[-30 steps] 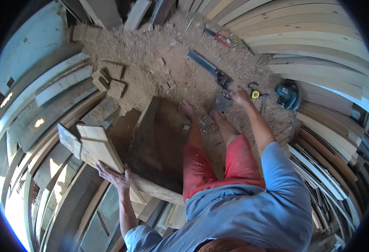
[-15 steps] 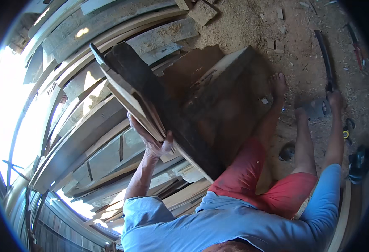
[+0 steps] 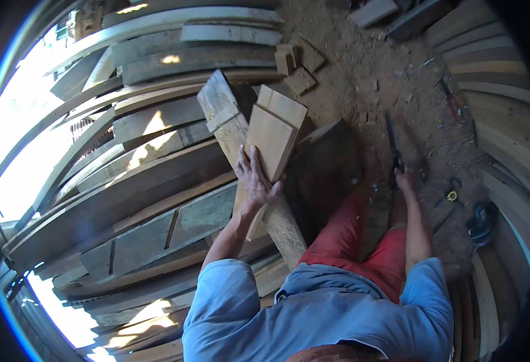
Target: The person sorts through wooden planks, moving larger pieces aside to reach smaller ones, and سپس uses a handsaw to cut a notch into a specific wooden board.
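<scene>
1. I see the left hand [image 3: 254,183] pinching pale wooden boards [image 3: 269,136], its fingers spread over the top one; they rest on a weathered plank [image 3: 286,232].
2. The right hand [image 3: 405,179] is wrapped around a long dark tool [image 3: 391,133].
3. A tape measure [image 3: 452,195] lies to its right.

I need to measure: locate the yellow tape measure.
The yellow tape measure lies on the ground in the head view's right half, between the right hand and the dark power tool.

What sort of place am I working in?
Probably a woodworking shop: stacked boards line the left side, wood shavings litter the ground, and what looks like a power tool lies at the right.
</scene>
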The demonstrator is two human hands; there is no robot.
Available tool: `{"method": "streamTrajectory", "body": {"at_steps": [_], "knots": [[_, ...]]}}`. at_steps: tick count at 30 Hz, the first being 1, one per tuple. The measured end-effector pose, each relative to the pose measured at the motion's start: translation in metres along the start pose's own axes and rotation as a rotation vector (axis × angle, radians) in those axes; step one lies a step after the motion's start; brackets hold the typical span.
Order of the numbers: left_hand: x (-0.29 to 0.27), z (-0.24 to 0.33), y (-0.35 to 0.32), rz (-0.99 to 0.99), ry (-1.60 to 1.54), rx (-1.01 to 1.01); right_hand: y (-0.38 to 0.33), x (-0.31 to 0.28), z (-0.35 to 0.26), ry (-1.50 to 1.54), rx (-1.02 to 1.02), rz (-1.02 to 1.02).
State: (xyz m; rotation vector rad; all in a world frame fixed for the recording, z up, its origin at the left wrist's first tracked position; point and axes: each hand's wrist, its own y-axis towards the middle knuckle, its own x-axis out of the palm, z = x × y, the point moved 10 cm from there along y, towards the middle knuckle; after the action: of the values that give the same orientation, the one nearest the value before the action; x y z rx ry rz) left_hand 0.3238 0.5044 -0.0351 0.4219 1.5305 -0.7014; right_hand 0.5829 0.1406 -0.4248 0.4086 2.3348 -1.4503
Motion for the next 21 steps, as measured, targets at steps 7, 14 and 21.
{"method": "streamTrajectory", "body": {"at_steps": [7,14,21], "knots": [[-0.007,-0.011,0.000,0.022,-0.055,-0.069,-0.047,-0.029,0.021,0.091,0.027,0.103],[-0.006,-0.026,0.002,0.030,-0.094,-0.103,-0.138,-0.105,0.016,0.317,0.139,0.351],[-0.017,-0.024,-0.005,0.048,-0.178,-0.142,-0.244,-0.103,0.001,0.729,0.103,0.605]]}}
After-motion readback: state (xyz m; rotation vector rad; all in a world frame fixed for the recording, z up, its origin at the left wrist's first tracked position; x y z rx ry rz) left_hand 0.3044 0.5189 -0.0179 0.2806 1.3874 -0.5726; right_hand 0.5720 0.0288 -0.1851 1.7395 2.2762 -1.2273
